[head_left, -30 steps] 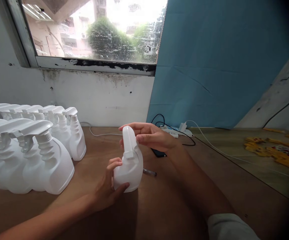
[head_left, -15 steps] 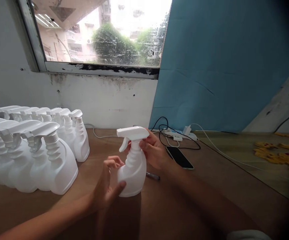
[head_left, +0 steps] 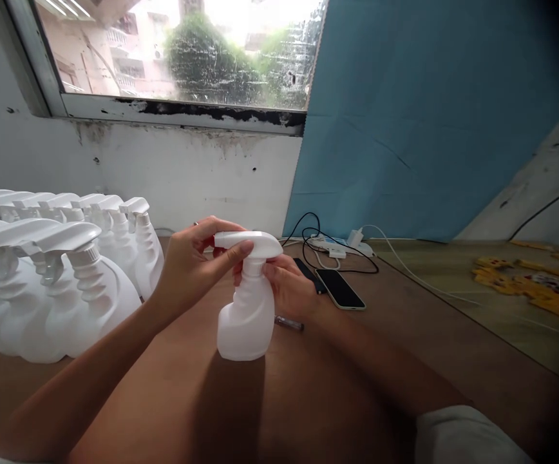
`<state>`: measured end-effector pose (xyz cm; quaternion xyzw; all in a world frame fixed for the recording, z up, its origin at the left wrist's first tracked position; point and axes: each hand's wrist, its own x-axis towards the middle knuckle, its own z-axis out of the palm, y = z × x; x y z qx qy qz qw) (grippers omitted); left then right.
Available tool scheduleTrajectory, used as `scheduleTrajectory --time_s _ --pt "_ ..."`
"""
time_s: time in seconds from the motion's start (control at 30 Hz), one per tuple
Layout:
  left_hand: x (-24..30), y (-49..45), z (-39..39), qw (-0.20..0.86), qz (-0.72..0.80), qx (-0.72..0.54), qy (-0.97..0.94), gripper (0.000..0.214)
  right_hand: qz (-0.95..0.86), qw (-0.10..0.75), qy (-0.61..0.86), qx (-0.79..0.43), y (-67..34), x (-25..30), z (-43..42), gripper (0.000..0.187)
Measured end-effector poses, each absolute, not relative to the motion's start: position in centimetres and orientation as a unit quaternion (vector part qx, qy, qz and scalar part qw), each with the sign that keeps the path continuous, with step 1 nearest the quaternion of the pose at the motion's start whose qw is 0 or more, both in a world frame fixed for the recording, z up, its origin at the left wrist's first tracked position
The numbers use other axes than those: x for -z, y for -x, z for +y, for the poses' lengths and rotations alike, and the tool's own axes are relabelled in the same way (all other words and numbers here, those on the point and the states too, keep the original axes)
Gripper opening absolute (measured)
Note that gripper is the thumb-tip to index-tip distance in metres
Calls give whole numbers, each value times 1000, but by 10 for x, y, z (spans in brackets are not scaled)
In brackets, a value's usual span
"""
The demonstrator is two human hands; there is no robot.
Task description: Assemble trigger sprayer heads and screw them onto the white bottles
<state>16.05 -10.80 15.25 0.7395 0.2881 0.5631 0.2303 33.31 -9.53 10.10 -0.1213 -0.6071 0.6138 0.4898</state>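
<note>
A white spray bottle [head_left: 246, 325] stands upright on the brown table in front of me, its trigger head on top. My left hand [head_left: 197, 254] grips the nozzle end of that head between thumb and fingers, covering the trigger. At the neck, just under the head, my right hand [head_left: 286, 280] pinches the collar with thumb and fingers. Rows of similar white spray bottles [head_left: 108, 293] stand at the left, close beside my left forearm.
A pen [head_left: 289, 323] lies behind the bottle, to its right. Farther right are a phone [head_left: 340, 288], a dark flat object [head_left: 308, 274] and a power strip [head_left: 342, 246] with tangled cables. A blue sheet [head_left: 405, 129] hangs beside the window [head_left: 187, 58].
My left hand has gone up from the bottle's body to its trigger head. My right hand stays at the neck. The whole view has shifted slightly.
</note>
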Motion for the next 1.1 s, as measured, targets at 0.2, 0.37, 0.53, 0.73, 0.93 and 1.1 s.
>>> scheduleTrajectory --time_s 0.2,0.37,0.53,0.73,0.93,1.1 --pt "-155 -156 -112 231 291 -539 -756 17 -590 490 142 -626 -332 -99 -95 34" --pt "-156 -156 -112 231 287 -534 -761 18 -600 471 115 -636 -331 -100 -96 29" --pt "-156 -155 -113 255 288 -521 -762 19 -605 478 139 -621 -331 -100 -96 30" --pt "-154 -153 -111 243 296 -521 -763 21 -592 509 143 -608 -330 -98 -96 40" --pt "-155 -154 -111 232 297 -523 -764 19 -596 468 121 -641 -333 -98 -94 32" --pt "-156 -154 -111 226 300 -518 -768 20 -611 464 113 -631 -332 -100 -96 38"
